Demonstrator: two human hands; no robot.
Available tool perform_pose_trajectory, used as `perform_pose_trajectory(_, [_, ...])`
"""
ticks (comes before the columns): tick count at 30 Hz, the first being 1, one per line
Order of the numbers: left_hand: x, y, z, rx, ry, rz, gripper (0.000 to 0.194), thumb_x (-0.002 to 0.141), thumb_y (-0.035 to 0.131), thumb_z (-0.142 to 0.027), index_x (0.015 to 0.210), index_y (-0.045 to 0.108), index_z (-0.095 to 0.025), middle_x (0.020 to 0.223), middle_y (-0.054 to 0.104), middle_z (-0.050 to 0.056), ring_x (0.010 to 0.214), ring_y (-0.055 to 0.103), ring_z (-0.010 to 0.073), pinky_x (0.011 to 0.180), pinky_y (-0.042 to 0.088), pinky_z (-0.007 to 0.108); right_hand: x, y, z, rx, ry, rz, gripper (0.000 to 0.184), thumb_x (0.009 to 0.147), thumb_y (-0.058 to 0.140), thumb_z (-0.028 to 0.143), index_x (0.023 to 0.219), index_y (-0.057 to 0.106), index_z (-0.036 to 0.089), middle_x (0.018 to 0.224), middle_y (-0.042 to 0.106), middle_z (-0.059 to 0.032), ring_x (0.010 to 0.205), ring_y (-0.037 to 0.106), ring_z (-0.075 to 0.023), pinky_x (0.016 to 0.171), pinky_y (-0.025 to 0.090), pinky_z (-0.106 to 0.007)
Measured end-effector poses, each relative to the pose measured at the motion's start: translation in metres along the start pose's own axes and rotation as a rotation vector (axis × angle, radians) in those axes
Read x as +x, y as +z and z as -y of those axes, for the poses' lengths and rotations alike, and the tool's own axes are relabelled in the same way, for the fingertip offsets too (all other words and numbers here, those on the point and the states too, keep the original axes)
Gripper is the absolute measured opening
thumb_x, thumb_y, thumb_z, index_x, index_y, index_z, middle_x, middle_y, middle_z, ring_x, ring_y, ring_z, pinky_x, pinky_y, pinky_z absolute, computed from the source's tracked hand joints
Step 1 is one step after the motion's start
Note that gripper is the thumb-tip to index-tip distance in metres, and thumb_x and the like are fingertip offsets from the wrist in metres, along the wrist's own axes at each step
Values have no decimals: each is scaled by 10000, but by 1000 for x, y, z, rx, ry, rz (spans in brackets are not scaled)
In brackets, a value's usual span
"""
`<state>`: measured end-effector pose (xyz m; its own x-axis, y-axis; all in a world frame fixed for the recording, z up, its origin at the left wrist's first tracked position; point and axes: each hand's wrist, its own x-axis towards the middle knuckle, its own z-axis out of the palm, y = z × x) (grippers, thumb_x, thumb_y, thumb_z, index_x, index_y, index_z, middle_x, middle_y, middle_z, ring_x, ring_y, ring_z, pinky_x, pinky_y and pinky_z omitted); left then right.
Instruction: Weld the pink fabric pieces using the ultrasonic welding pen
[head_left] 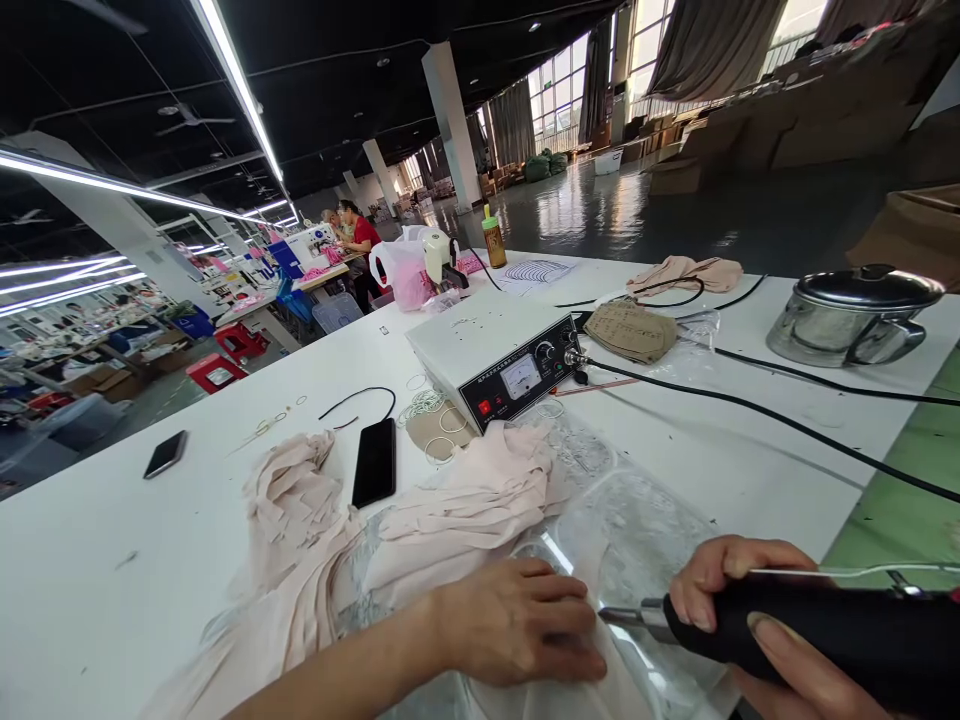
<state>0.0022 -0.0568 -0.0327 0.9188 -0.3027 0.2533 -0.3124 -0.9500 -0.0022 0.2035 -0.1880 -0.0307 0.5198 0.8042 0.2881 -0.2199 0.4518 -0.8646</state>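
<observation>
Nearest, at 6 o'clock: left hand (517,620) laid flat, fingers together, pressing down on pale pink fabric (450,530) that sprawls over the white table (112,560). At 4 o'clock: right hand (757,630) wrapped tight around a black handheld tool (825,630), metal tip (626,618) just beside the left fingertips, over a clear plastic sheet (637,520). Farther, toward 11 o'clock: black phone (374,461) touching the fabric's edge; a second phone (166,453) well apart at 9 o'clock. At 12 o'clock: white control box (499,365) with dial and red switch, black cable (750,410) trailing toward 3 o'clock. Beyond, at 2 o'clock: steel lidded pot (855,315). Farthest, at 11 o'clock: a person in red (364,235) at another table.
</observation>
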Motion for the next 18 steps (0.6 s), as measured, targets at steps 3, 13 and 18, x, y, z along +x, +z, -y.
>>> perform_pose_trajectory(3, [-1,3,0,0,-4,-11,223,1018,509,-241,1065,726,-257,1089,674,33,1087,597,181,718,453,275,-6,-9,-12,17,13,12,134,877,616,397,883,600,264,700,545,-36,570,557,-192,530,513,-337])
perform_pose_trajectory(13, [-4,7,-1,1,-34,48,208,1025,509,-279,1094,704,-291,1074,666,25,1048,601,157,691,448,262,-20,-41,-49,114,63,-42,157,871,566,405,981,540,296,759,447,1,635,482,-180,564,485,-326])
perform_pose_trajectory(18, [-4,8,-2,-7,-54,52,188,1021,517,-305,1099,688,-297,1121,646,35,1001,614,156,656,440,263,-17,-43,-53,172,26,-98,141,840,589,364,951,532,297,728,433,2,572,460,-178,506,488,-332])
